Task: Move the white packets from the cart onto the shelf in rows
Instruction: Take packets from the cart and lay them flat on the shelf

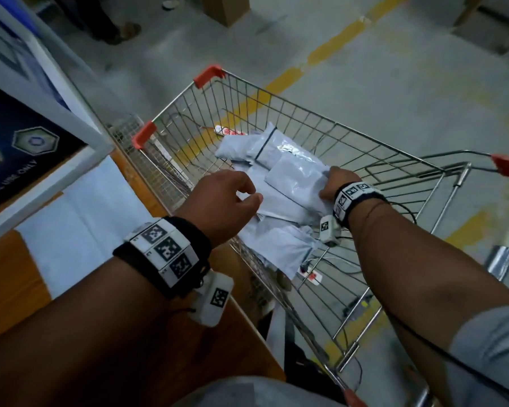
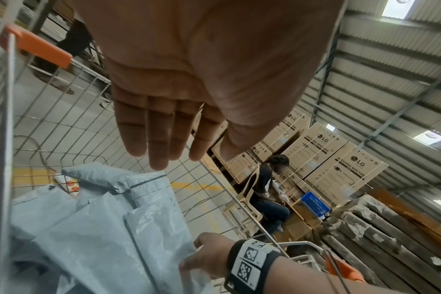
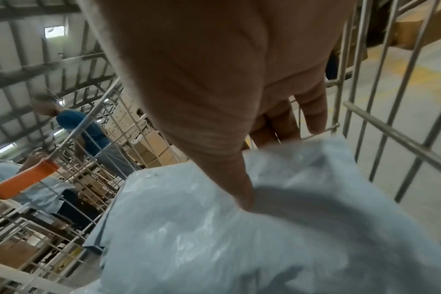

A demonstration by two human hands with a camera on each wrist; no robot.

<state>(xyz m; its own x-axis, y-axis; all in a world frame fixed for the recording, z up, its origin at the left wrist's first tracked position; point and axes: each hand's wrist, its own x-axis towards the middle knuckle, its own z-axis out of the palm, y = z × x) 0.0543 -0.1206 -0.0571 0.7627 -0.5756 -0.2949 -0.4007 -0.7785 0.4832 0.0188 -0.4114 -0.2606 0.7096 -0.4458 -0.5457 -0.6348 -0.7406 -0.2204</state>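
Several white plastic packets (image 1: 276, 160) lie piled in the wire cart (image 1: 306, 113). My right hand (image 1: 332, 180) grips the right edge of the top packet (image 1: 297, 183). In the right wrist view its thumb (image 3: 239, 179) presses on top of this packet (image 3: 239, 238) and its fingers curl under the far edge. My left hand (image 1: 247, 195) hovers over the left side of the pile and holds nothing. Its fingers (image 2: 159, 139) hang straight above the packets (image 2: 101, 228). The wooden shelf (image 1: 18, 289) stands left of the cart, with pale flat packets (image 1: 80, 218) lying on it.
A dark printed box (image 1: 21, 154) in a white frame sits on the shelf at the left. A power strip (image 1: 229, 131) and cables lie in the cart's bottom. A yellow floor line (image 1: 329, 45) runs beyond the cart. Stacked cardboard boxes (image 2: 335, 159) and a seated person (image 2: 267, 189) are past it.
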